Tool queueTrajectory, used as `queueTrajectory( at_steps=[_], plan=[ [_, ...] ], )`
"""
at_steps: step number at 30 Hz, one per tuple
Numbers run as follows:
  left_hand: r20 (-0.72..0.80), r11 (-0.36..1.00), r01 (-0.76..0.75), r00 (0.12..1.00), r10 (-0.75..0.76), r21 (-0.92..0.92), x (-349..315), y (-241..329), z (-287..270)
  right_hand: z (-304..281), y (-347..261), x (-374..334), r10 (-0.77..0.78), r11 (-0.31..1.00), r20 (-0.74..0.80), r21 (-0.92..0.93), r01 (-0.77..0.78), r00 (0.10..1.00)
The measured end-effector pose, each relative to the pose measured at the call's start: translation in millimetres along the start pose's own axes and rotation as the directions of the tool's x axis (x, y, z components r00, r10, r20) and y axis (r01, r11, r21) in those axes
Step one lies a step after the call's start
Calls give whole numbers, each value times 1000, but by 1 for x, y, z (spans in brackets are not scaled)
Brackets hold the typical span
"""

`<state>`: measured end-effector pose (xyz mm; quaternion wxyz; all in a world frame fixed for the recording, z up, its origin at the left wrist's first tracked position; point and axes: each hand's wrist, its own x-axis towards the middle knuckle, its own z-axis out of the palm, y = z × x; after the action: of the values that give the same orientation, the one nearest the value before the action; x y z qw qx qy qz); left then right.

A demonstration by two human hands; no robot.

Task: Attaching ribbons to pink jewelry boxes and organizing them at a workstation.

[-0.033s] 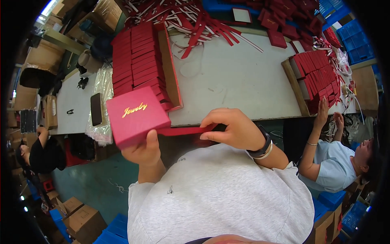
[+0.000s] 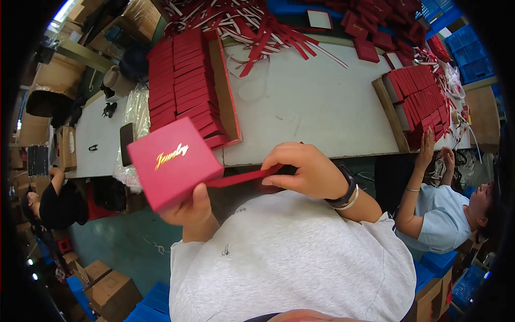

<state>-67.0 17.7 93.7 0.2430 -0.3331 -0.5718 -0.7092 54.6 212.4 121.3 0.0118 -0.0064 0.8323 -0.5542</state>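
Note:
A red square jewelry box (image 2: 173, 166) with gold lettering on its lid is tilted in front of my body, gripped by my left hand (image 2: 192, 209) from below and its right side, thumb along the edge. From the box's right side a red ribbon (image 2: 241, 176) stretches across to my right hand (image 2: 303, 170). There the thumb and fingers pinch the ribbon's far part. The left fingers are mostly hidden under the box.
A carton (image 2: 228, 91) packed with red boxes stands beyond my left hand. Loose red and white ribbons (image 2: 230, 24) lie at the back. On the right, a co-worker (image 2: 437, 209) reaches to another carton (image 2: 390, 115) of boxes. A phone (image 2: 126, 144) rests at the left.
The box has shifted slightly left and turned, its left side dropping lower. The ribbon now slopes more between my hands; the right hand has barely moved.

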Motion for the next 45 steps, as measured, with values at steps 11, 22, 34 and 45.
queueTrajectory(
  at_steps=[11, 22, 34, 45],
  plan=[
    [-157, 984, -171, 972, 176, 43, 29, 20, -51, 23, -13, 27, -30, 993, -201, 106, 53, 979],
    [99, 866, 464, 886, -453, -187, 39, -2, -66, -25, 10, -4, -88, 973, -279, -228, 23, 956],
    [42, 822, 568, 823, -566, -35, 14, -39, -40, -58, -27, -44, -195, 960, -176, -235, 152, 965],
    [44, 784, 567, 816, -576, -252, 15, -23, -18, -61, 30, -42, 99, 993, -410, -19, -118, 907]
  ],
)
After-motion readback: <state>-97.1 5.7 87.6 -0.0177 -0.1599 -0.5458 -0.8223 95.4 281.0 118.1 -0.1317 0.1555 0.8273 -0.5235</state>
